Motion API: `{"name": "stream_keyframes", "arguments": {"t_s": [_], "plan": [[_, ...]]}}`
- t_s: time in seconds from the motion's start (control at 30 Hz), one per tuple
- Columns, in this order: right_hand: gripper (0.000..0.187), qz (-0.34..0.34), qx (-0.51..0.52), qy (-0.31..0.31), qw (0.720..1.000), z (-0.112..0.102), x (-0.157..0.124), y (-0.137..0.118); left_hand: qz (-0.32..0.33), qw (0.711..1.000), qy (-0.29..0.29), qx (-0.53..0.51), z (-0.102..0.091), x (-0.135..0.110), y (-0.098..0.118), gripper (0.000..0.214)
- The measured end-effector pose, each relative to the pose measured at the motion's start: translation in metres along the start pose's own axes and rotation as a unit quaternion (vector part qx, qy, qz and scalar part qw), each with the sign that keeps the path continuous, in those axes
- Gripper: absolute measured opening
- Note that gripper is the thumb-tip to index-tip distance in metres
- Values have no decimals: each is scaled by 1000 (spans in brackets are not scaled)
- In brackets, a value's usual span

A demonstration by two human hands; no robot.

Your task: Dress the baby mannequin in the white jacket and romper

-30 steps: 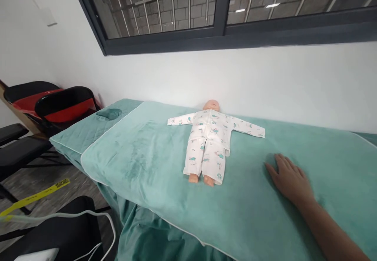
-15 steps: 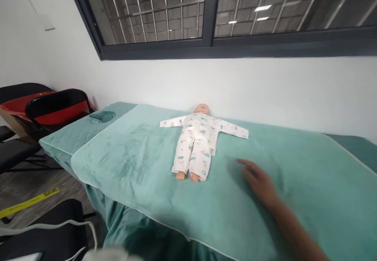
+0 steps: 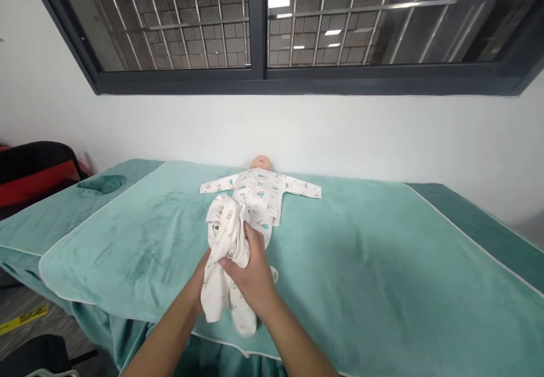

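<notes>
A baby doll point(image 3: 260, 163) in white printed pyjamas point(image 3: 260, 194) lies on its back on a green blanket point(image 3: 361, 258), head toward the wall. In front of its legs, both my hands hold a bunched white baby garment point(image 3: 224, 235) above the blanket. My right hand point(image 3: 250, 272) is closed over the garment's front. My left hand point(image 3: 203, 275) grips it from behind and is mostly hidden by the cloth. The garment's footed legs hang down below my hands and cover the doll's legs.
The blanket covers a long bed against a white wall under a barred window point(image 3: 255, 20). A black and red chair point(image 3: 29, 173) stands at the left end. A small green cloth lump point(image 3: 102, 184) lies on the bed's left part. Yellow tape point(image 3: 21, 319) marks the floor.
My right hand left the blanket at the right and came to the doll's legs. My left hand has come into view, and both now hold a white garment. The view swung right.
</notes>
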State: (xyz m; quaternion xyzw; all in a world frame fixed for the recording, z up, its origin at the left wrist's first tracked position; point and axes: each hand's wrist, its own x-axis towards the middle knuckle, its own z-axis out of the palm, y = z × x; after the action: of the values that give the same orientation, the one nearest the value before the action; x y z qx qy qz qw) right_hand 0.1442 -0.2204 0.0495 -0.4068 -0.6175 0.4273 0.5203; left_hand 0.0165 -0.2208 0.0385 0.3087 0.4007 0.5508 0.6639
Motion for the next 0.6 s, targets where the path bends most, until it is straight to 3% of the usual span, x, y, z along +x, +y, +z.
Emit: {"name": "stream_keyframes", "arguments": {"t_s": [0.07,0.13,0.2,0.27,0.33,0.4,0.43,0.53,0.6], "plan": [[61,-34,-26,19,999,-3,10,-2,-41,999,-27,-16,-7,6,5,50],[44,-73,-38,45,996,-17,21,-9,-40,996,-70,-40,-14,16,13,59],[33,-103,-59,128,985,-40,37,-21,-14,993,-102,-58,-19,30,22,58],[31,-124,-115,233,958,-72,57,-30,11,992,-105,-65,-20,45,34,49],[34,-148,-211,323,911,-107,78,-29,34,994,-80,-65,-19,63,46,38],[39,-110,-312,356,874,-139,97,-12,49,996,-51,-63,-15,84,57,30],[41,-64,-362,348,862,-152,104,1,61,996,-34,-58,-12,96,61,27],[41,80,-476,226,846,-172,113,47,129,991,40,-23,1,135,72,22],[42,104,-510,193,832,-173,113,71,181,979,86,21,15,163,78,21]]}}
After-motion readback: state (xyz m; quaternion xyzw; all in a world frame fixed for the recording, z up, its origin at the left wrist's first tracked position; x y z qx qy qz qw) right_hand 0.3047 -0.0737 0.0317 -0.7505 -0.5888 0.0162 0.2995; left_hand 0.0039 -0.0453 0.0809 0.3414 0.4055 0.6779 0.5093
